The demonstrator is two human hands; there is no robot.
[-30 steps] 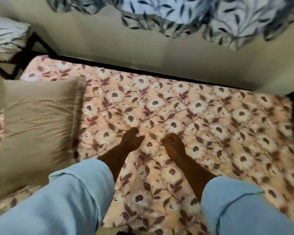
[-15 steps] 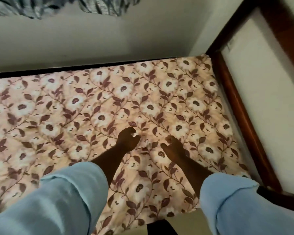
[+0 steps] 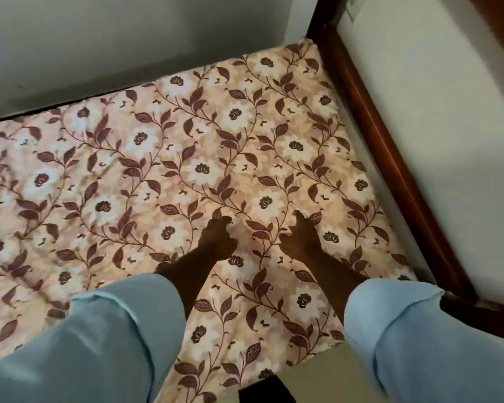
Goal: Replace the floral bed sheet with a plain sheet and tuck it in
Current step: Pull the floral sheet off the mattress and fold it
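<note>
sheet: a floral cotton-looking bed sheet [image 3: 186, 170] with a peachy-beige ground, big white flowers with dark centres, and maroon-brown leaves on thin curling vines

where it is: spread flat over the bed, right up to the corner by the dark brown wooden bed frame [image 3: 389, 152] on the right. The far edge is laid along the pale grey wall [image 3: 99, 39].

condition: pretty smooth on the right half. Soft creases and ripples can be seen toward the left. The near edge is draped over the bedside at the bottom of the view.

left hand [image 3: 217, 241]: held low over the middle of the sheet. The fingers [image 3: 223, 221] are loosely curled, and no fold of cloth is seen between them.

right hand [image 3: 300, 238]: just beside the left, apart from it. The fingers [image 3: 299, 218] are mostly stretched forward and nothing is gripped.

contact: honestly can't be told. Both hands are dark against the pattern, so touching or hovering isn't clear.

sleeves: light blue rolled-up sleeves [image 3: 99, 344] are seen on both forearms.
</note>
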